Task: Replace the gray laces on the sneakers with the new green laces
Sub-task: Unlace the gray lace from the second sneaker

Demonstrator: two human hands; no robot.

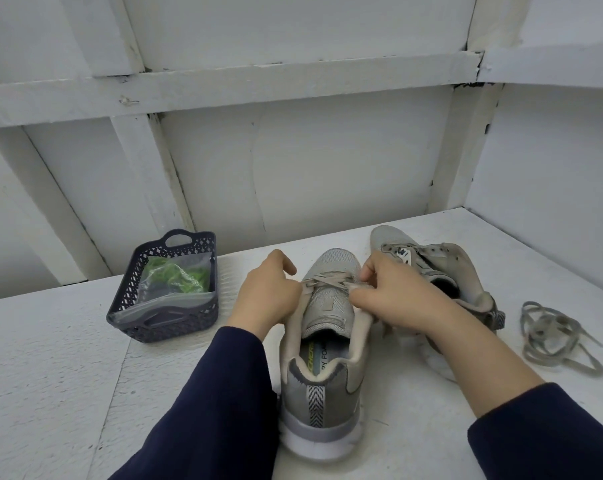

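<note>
**Near sneaker: gray lace coming out at the toe-end eyelets**

I'm seeing the near sneaker standing upright at centre on the white table, heel toward the camera. Its gray lace is crossing only the far eyelets, by the toe.

The left hand is gripping the left edge of that sneaker's upper, fingers curled. The right hand is pinching the gray lace at the right eyelet row, fingers curled tight round it.

The second sneaker is lying tilted just beside it, right and farther off, partly behind the right hand. A loose gray lace is lying in a heap near the right edge.

The green laces are sitting in a clear bag inside the dark basket, left of the near sneaker and apart from both hands.
</note>
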